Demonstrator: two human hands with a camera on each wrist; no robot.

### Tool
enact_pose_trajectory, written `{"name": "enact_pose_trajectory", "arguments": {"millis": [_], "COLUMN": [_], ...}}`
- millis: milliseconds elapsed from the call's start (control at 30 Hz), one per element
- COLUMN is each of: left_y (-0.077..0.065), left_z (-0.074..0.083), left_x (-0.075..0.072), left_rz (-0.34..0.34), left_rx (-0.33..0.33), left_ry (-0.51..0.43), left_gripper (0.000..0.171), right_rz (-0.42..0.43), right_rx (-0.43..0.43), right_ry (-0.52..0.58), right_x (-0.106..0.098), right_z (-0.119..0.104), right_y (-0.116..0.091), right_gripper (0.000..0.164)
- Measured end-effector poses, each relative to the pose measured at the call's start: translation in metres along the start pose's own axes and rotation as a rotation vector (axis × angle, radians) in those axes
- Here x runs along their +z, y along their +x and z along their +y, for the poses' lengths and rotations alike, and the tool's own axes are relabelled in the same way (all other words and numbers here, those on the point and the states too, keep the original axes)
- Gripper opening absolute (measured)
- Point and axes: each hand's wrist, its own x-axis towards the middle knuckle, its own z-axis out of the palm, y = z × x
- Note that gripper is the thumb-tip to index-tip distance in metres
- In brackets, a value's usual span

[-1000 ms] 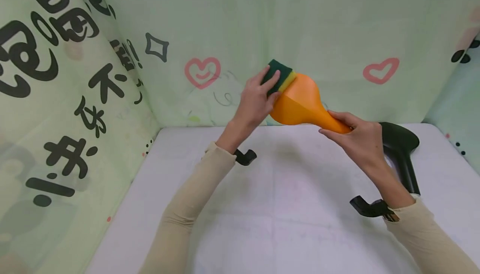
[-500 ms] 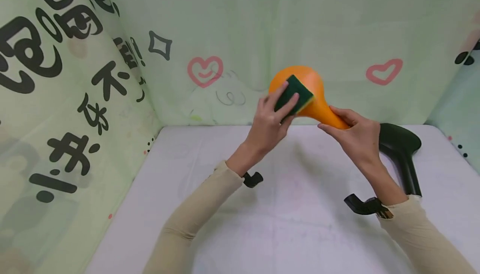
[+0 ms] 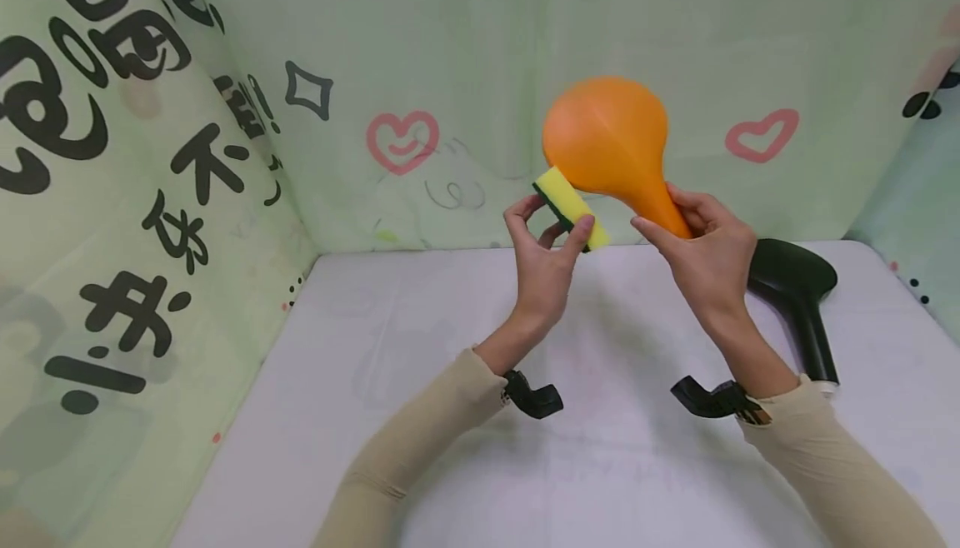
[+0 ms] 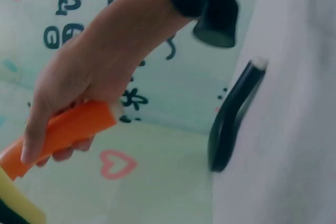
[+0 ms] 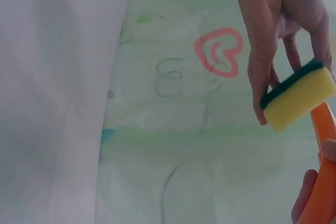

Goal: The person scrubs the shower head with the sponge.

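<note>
My left hand (image 3: pixel 542 277) pinches a yellow and dark green scouring sponge (image 3: pixel 573 206) between thumb and fingers, yellow side turned up toward the ladle. My right hand (image 3: pixel 712 261) grips the handle of an orange plastic ladle (image 3: pixel 607 136), whose rounded bowl is raised against the back wall. The sponge lies just below the bowl's lower left edge. In the left wrist view, the right hand curls round the orange handle (image 4: pixel 79 127), and a sponge corner (image 4: pixel 18 200) shows at the lower left. The right wrist view shows the sponge (image 5: pixel 299 98) at my left fingertips.
A dark, ladle-shaped thing (image 3: pixel 795 281) with a pale handle end lies on the white-covered table (image 3: pixel 600 465) at the right. A pale green printed sheet (image 3: pixel 465 32) hangs behind and along the sides. Black camera mounts (image 3: pixel 534 398) sit on both wrists.
The sponge has moved from the ladle's bowl to just under its edge, turning from green side to yellow side. My right hand has lifted the ladle and tipped its bowl upward.
</note>
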Motion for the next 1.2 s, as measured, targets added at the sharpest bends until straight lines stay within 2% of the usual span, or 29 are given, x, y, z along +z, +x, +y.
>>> {"name": "enact_pose_trajectory", "arguments": {"millis": [67,167,233,300,367,433,567,633,700,800,867,933,967,1033,1067,1133,1200], "left_y": [0.011,0.037,0.051,0.058,0.057,0.05,0.031,0.026,0.026,0.039,0.054,0.069,0.076,0.086,0.09,0.094,0.094], "left_z": [0.005,0.017,0.025,0.032,0.036,0.038,0.038,0.039,0.042,0.052,0.061,0.07,0.075,0.084,0.088,0.095,0.099], "left_x": [-0.003,-0.021,-0.037,-0.052,-0.061,-0.065,-0.058,-0.054,-0.054,-0.063,-0.073,-0.085,-0.089,-0.094,-0.094,-0.087,-0.075], "left_rz": [0.03,0.03,-0.029,-0.111,-0.176,-0.214,-0.247,-0.24,-0.224,-0.206,-0.24,-0.318,-0.373,-0.513,-0.592,-0.754,-0.918], "left_rx": [0.031,0.079,0.069,0.038,-0.002,-0.029,-0.031,-0.018,-0.002,0.019,0.011,-0.018,-0.031,-0.037,-0.027,0.022,0.072], "left_ry": [-0.061,-0.131,-0.146,-0.135,-0.119,-0.116,-0.123,-0.133,-0.146,-0.103,0.002,0.165,0.266,0.484,0.588,0.786,0.96], "left_gripper": [0.058,0.051,0.047,0.045,0.043,0.042,0.044,0.045,0.046,0.048,0.048,0.048,0.048,0.048,0.047,0.047,0.046], "right_rz": [-0.007,-0.03,-0.045,-0.056,-0.056,-0.04,0.011,0.022,0.011,-0.042,-0.097,-0.155,-0.183,-0.228,-0.243,-0.27,-0.297], "right_rx": [-0.016,-0.055,-0.096,-0.138,-0.175,-0.184,-0.167,-0.153,-0.15,-0.199,-0.27,-0.374,-0.437,-0.581,-0.654,-0.789,-0.885], "right_ry": [-0.008,-0.048,-0.079,-0.095,-0.095,-0.072,-0.011,0.019,0.03,-0.007,-0.049,-0.117,-0.158,-0.244,-0.294,-0.376,-0.443], "right_x": [-0.002,-0.011,-0.016,-0.019,-0.02,-0.021,-0.018,-0.015,-0.013,-0.015,-0.019,-0.025,-0.028,-0.031,-0.032,-0.031,-0.028], "right_z": [-0.001,-0.001,-0.001,-0.002,-0.004,-0.007,-0.014,-0.016,-0.016,-0.014,-0.011,-0.006,-0.003,0.003,0.006,0.011,0.015], "right_y": [-0.002,-0.01,-0.015,-0.018,-0.019,-0.018,-0.012,-0.011,-0.012,-0.017,-0.019,-0.019,-0.019,-0.018,-0.017,-0.015,-0.015], "right_gripper": [0.051,0.052,0.054,0.055,0.056,0.055,0.052,0.051,0.051,0.054,0.056,0.055,0.049,0.037,0.037,0.051,0.055]}}
